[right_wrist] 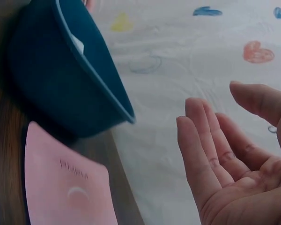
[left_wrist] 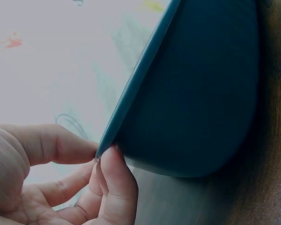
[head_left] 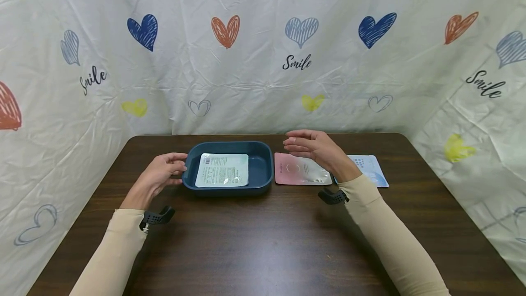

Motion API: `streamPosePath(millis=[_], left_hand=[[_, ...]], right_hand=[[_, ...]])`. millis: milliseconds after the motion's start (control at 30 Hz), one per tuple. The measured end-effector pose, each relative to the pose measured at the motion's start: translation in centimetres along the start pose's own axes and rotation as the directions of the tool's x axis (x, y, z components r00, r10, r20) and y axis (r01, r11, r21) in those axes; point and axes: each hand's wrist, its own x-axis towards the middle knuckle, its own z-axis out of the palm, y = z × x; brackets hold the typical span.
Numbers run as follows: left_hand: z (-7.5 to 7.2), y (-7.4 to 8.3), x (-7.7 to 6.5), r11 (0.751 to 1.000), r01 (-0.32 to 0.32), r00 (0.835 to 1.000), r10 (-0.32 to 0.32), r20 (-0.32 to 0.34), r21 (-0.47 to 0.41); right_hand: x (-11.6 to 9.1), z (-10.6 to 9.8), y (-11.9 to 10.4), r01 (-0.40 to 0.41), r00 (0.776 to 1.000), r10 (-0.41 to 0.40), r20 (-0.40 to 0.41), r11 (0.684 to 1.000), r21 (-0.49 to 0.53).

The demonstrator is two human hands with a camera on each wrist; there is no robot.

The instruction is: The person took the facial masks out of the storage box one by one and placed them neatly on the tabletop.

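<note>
Same tray point(left_wrist: 196, 93), apparently, in wrist close-ups

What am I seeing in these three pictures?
No machine arm here: a person works bare-handed. The wide picture comes from a head-worn camera, the two close-ups from a camera on each wrist. On the brown table stands a blue tray with a pale green packet inside. Beside it lie a pink packet and a light-blue packet, partly hidden by the right arm. The left hand pinches the tray's rim; the right hand, holding nothing, is near the pink packet.
</note>
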Motion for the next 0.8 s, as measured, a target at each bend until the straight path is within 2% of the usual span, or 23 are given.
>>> streamPosePath(millis=[333,533,800], left_hand=[[0.1,0.0,0.0,1.000,0.000,1.000,0.000,-0.004,0.002],[0.0,0.0,0.0,1.000,0.004,1.000,-0.004,-0.007,-0.001],[0.0,0.0,0.0,1.000,0.009,1.000,-0.009,-0.015,0.010]], right_hand=[[1.8,3.0,0.1,-0.012,0.999,0.011,0.038,1.000,0.027],[2.5,4.1,0.0,0.000,0.996,-0.002,0.091,1.000,0.016],[3.6,5.5,0.2,0.004,0.992,-0.005,0.123,1.000,0.005]])
